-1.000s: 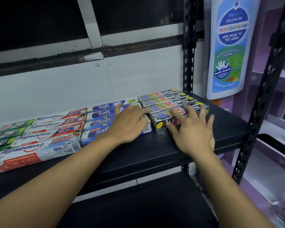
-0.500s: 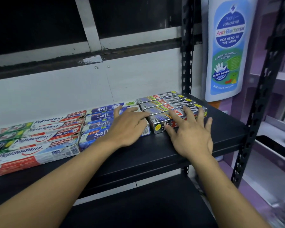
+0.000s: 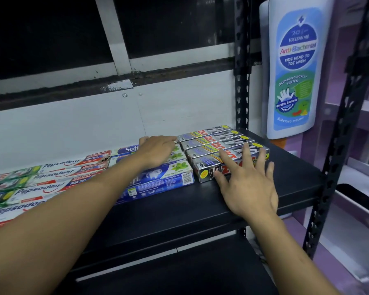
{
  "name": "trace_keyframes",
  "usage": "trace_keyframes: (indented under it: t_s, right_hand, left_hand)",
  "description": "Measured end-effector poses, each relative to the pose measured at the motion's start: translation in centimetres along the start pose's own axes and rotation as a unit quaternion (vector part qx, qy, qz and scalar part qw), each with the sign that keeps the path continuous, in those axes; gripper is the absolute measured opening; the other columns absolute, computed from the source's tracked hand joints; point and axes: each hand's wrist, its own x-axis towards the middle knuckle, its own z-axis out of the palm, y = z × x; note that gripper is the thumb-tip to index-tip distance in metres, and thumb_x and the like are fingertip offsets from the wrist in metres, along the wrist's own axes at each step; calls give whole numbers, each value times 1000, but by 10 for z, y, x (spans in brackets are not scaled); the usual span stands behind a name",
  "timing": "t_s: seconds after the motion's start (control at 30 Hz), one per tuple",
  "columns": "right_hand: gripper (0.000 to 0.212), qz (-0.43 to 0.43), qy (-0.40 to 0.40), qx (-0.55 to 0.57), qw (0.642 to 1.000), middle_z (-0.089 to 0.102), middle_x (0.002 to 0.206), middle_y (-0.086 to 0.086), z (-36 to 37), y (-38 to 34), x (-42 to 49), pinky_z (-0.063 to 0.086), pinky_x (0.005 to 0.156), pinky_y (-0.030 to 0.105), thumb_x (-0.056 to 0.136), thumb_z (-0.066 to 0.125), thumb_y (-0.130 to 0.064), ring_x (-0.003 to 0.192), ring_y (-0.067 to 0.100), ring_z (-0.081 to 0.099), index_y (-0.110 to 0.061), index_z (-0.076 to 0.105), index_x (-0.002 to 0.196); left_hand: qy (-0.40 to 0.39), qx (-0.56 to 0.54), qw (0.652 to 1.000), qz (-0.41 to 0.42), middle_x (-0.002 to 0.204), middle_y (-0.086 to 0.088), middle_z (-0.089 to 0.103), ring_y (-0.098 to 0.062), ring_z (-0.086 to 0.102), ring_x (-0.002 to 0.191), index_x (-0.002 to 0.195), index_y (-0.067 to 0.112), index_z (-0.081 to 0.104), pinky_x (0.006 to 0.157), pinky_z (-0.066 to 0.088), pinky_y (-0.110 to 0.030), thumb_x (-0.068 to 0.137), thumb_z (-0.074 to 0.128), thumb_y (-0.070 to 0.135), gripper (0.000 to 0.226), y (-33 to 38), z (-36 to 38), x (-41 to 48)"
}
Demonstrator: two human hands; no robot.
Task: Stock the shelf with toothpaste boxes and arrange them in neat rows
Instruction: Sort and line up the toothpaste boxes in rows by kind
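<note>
Three groups of toothpaste boxes lie flat on the black shelf (image 3: 200,205). Red and white Pepsodent boxes (image 3: 51,177) fill the left. Blue Safi boxes (image 3: 164,177) sit in the middle. Silver Zact boxes (image 3: 213,141) form a row of several at the right. My left hand (image 3: 156,150) reaches over the rear Safi boxes, fingers extended toward the back. My right hand (image 3: 247,182) lies flat with spread fingers on the front Zact box, thumb at its front face.
A black perforated shelf post (image 3: 242,81) stands behind the Zact row. A large bottle-shaped wash sign (image 3: 294,71) hangs at the right. Another post (image 3: 339,156) is at the front right. A lower black shelf (image 3: 179,273) lies beneath.
My left hand has slid from the front Safi boxes toward the back ones. My right hand stays on the front Zact box.
</note>
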Motion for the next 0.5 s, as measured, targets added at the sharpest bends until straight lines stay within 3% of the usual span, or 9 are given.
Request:
trace_keyframes:
  t_s: [0.1,0.37,0.5]
  right_hand:
    - [59,0,-3,6,1000,-5,164,6,0,0,0,6,119,57,97,25,-63,147,41,-12,-49,7,151]
    - [58,0,-18,17,1000,-8,164,3,-3,0,-1,9,120,55,97,24,-63,148,39,-15,-50,5,150]
    - [58,1,-23,16,1000,-8,164,4,-3,0,-1,9,119,56,97,24,-63,148,38,-15,-50,4,150]
  left_hand:
    - [-8,7,1000,-2,155,1,40,-20,36,140,147,25,44,114,18,-36,103,23,19,49,0,2,14]
    - [8,43,999,-2,137,-10,56,-30,50,122,140,32,50,103,32,-42,100,23,12,52,-4,15,38]
    - [-1,85,996,16,151,-20,42,-32,38,139,147,35,41,107,29,-43,102,22,16,52,-6,16,39]
